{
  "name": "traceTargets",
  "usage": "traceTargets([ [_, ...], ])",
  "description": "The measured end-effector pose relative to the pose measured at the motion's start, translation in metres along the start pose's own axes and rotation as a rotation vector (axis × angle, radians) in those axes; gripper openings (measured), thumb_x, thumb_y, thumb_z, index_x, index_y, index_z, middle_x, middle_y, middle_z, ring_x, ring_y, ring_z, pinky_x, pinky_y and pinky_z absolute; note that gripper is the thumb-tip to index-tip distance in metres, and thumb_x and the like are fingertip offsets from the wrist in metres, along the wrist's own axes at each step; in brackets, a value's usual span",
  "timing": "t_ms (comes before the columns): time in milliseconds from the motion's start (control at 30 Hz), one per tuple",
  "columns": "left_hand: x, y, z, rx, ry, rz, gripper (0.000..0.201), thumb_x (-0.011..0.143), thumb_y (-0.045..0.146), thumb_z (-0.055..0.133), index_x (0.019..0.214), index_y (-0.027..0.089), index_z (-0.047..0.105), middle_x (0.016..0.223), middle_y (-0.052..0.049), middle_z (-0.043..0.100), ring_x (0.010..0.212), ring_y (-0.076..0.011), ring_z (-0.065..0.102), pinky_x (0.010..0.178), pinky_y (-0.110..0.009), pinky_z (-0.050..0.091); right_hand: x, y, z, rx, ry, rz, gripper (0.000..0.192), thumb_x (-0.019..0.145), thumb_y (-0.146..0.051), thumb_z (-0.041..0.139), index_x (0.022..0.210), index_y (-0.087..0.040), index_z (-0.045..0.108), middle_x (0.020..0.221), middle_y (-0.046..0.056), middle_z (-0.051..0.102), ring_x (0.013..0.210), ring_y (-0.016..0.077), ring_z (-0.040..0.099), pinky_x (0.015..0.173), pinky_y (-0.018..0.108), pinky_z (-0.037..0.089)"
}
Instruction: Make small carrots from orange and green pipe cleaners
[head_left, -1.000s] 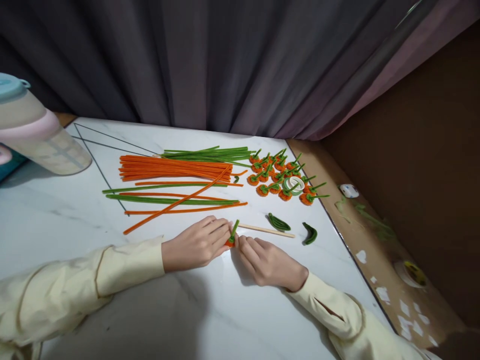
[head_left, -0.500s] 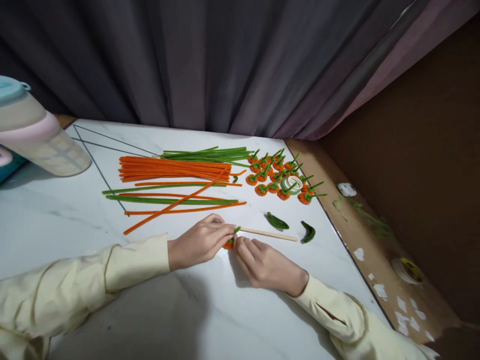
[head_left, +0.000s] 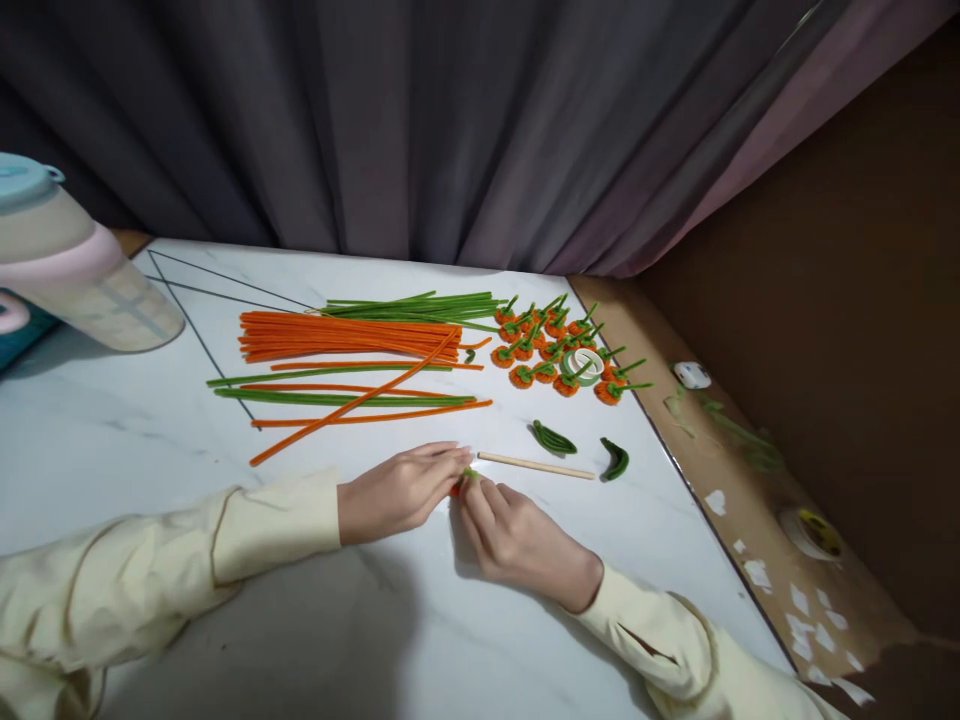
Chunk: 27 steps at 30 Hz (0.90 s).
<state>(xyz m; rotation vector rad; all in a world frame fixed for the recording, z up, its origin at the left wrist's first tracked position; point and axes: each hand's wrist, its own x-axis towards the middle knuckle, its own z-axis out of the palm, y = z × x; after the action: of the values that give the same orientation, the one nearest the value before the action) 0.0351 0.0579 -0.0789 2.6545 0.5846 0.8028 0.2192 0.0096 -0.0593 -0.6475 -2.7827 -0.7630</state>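
Observation:
My left hand [head_left: 397, 490] and my right hand [head_left: 517, 535] meet fingertip to fingertip on the white marble table [head_left: 112, 440]. Between them they pinch a small orange and green pipe-cleaner piece [head_left: 463, 478], mostly hidden by the fingers. A thin wooden stick [head_left: 536, 466] lies just right of the fingertips. Two folded green pipe-cleaner leaves [head_left: 553, 438] [head_left: 616, 458] lie past the stick.
Long orange pipe cleaners [head_left: 345, 337] and green ones [head_left: 412, 307] lie in bundles farther back. Several finished orange pieces with green stems [head_left: 559, 350] cluster around a roll of tape [head_left: 589, 364]. A plastic jug [head_left: 71, 265] stands at far left. A brown ledge [head_left: 720, 470] borders the table's right edge.
The green stem that stuck up between my fingers is now folded down and nearly hidden. Both hands have closed in tighter over the small piece.

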Motion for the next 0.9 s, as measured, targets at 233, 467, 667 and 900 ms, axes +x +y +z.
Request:
traceTargets([
  [233, -0.001, -0.005, -0.005, -0.084, -0.189, -0.110, 0.042, 0.090, 0.027, 0.052, 0.129, 0.014, 0.043, 0.134, -0.013, 0.052, 0.128, -0.0219, 0.043, 0.108, -0.043, 0.036, -0.015, 0.012, -0.004, 0.355, -0.061, 0.250, 0.024, 0.086, -0.002, 0.039, 0.092, -0.006, 0.062, 0.080, 0.012, 0.063, 0.070, 0.0213, 0.060, 0.051, 0.031, 0.048],
  [467, -0.001, 0.001, -0.009, -0.199, -0.041, -0.236, 0.029, 0.088, 0.022, 0.054, 0.116, 0.017, 0.052, 0.113, -0.009, 0.065, 0.106, -0.0199, 0.060, 0.092, -0.035, 0.050, -0.011, 0.033, -0.010, 1.200, -0.039, 0.873, 0.019, 0.093, -0.025, 0.046, 0.089, -0.014, 0.061, 0.077, 0.005, 0.064, 0.061, 0.0119, 0.060, 0.052, 0.020, 0.049],
  [667, 0.016, 0.013, -0.040, -0.464, 0.073, -0.320, 0.029, 0.083, 0.018, 0.058, 0.110, 0.018, 0.047, 0.103, -0.007, 0.066, 0.095, -0.0167, 0.064, 0.082, -0.030, 0.053, 0.011, 0.055, -0.023, 1.404, -0.003, 0.947, 0.033, 0.093, -0.044, 0.043, 0.084, -0.015, 0.057, 0.072, 0.002, 0.059, 0.049, 0.0083, 0.053, 0.046, 0.020, 0.047],
  [900, 0.035, 0.013, -0.078, -0.702, 0.053, -0.382, 0.018, 0.082, 0.022, 0.061, 0.099, 0.015, 0.061, 0.093, -0.007, 0.067, 0.081, -0.0172, 0.065, 0.072, -0.030, 0.056, 0.038, 0.084, -0.064, 1.293, -0.091, 0.707, 0.044, 0.096, -0.046, 0.033, 0.068, -0.016, 0.049, 0.058, -0.003, 0.051, 0.046, 0.0061, 0.046, 0.045, 0.017, 0.037],
])
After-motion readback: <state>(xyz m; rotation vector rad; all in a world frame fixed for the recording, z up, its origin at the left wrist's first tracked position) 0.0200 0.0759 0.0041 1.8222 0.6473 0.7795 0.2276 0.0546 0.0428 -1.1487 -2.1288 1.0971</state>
